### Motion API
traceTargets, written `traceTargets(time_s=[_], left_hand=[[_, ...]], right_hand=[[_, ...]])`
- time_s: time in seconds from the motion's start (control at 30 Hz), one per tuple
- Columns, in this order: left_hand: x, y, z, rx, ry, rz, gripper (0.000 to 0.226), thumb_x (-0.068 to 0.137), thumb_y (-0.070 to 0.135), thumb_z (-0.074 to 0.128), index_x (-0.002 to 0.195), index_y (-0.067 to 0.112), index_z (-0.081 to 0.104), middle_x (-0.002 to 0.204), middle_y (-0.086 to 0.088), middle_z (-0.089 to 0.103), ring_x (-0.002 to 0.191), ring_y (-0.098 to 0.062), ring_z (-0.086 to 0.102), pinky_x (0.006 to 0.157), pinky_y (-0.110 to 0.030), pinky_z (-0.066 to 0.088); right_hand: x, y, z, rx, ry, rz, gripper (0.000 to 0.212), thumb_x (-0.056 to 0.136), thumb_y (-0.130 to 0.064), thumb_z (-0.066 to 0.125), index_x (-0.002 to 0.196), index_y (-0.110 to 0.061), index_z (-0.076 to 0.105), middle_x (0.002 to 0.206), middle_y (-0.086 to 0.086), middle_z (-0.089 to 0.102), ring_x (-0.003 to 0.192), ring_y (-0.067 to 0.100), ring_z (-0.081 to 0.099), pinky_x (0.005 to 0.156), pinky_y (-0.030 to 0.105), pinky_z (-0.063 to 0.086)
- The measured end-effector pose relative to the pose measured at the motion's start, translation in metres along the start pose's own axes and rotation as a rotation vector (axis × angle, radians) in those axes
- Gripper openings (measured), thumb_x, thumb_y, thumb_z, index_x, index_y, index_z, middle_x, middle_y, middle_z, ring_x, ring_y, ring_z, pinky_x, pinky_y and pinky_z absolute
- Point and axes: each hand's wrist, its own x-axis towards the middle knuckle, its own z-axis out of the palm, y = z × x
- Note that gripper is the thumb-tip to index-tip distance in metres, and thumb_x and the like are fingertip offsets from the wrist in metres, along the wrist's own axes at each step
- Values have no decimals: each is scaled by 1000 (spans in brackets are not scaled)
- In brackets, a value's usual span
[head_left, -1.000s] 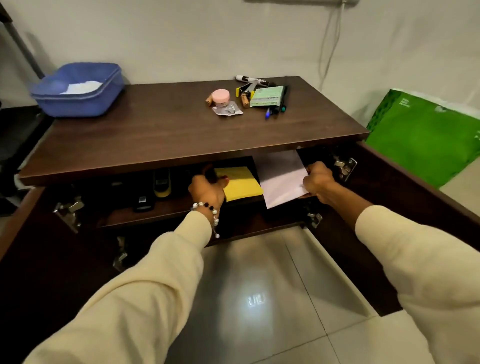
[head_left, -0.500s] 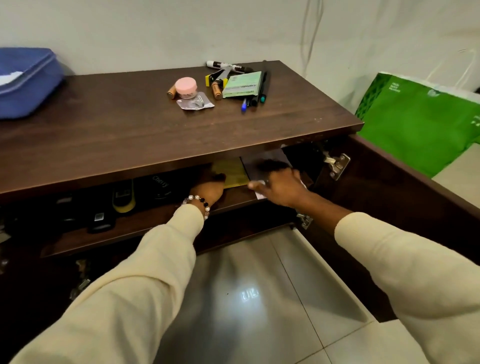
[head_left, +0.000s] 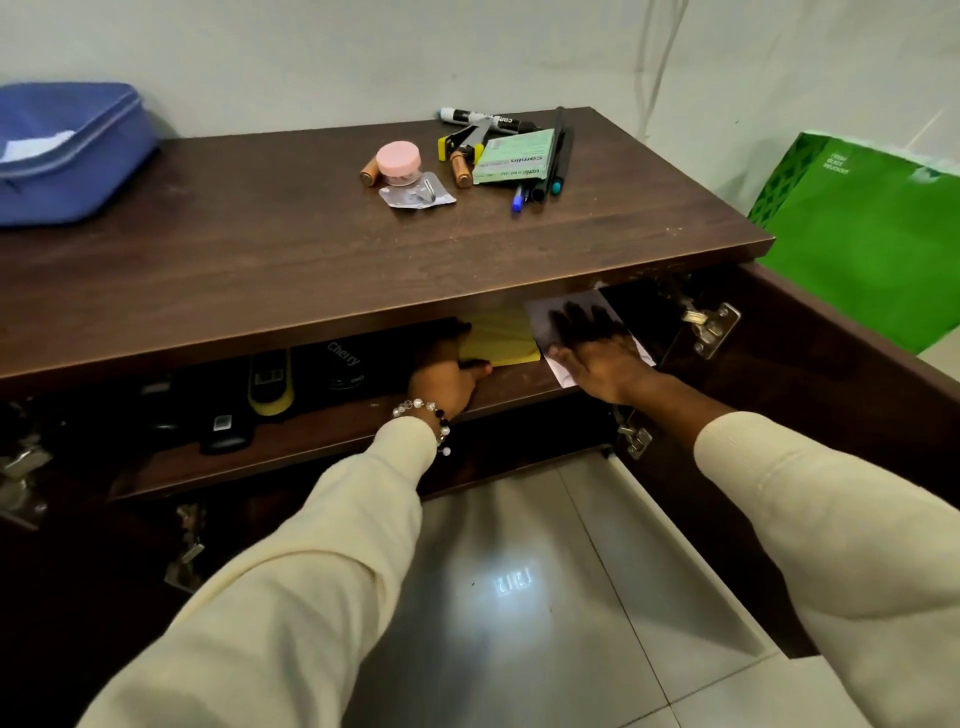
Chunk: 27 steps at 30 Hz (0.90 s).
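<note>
where tabletop (head_left: 363, 260) overhead, tin (head_left: 343, 366) near pad (head_left: 501, 340)

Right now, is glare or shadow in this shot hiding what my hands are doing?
Head view: glare sits on the floor tile, away from the shelf; under the cabinet top that shelf lies in deep shadow, so the right hand flat on the white paper looks dim and fingers of the left hand by the yellow pad are lost.

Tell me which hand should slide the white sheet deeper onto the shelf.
Right, probably: the right hand lies flat on the white sheet, fingers spread, while the left hand holds the yellow pad beside it.
</note>
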Motion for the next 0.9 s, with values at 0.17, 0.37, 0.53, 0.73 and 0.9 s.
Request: traceTargets(time_s=[0.17, 0.37, 0.53, 0.73, 0.9], left_hand=[[-7, 0, -5, 54, 4, -15, 64, 91, 20, 65, 148, 15, 35, 154, -7, 32, 140, -26, 31, 111, -28, 23], [-37, 12, -27, 76, 124, -9, 37, 94, 14, 57, 131, 12, 57, 122, -16, 62, 112, -35, 58, 93, -36, 45], [-75, 41, -63, -110, 32, 194, 22, 93, 6, 54, 107, 9, 71, 84, -2, 72, 56, -13, 66, 63, -26, 58], [-95, 90, -120, -131, 327, 592, 14, 87, 23, 63, 90, 14, 74, 61, 8, 64, 50, -8, 61, 52, -23, 49], [-54, 113, -153, -154, 543, 378, 15, 89, 22, 64, 95, 13, 75, 75, -3, 72, 67, -18, 68, 67, -30, 55]], right_hand=[[-16, -8, -8, -70, 34, 11, 86, 80, -63, 1, 135, -13, 45, 136, 22, 47, 130, 39, 37, 112, 46, 18], [-45, -31, -21, -5, 314, -172, 66, 96, -55, 22, 85, -4, 62, 80, 21, 63, 80, 38, 60, 69, 35, 41], [-85, -77, -61, 77, 355, -237, 31, 92, -38, 53, 72, -16, 61, 72, 10, 62, 72, 34, 61, 55, 32, 39], [-128, -109, -155, 336, 452, -337, 36, 88, -25, 60, 60, -4, 61, 57, 12, 64, 51, 20, 60, 57, 31, 49], [-92, -99, -182, 510, 635, -136, 20, 87, -25, 64, 76, -8, 68, 76, 4, 69, 72, 18, 63, 66, 29, 47]])
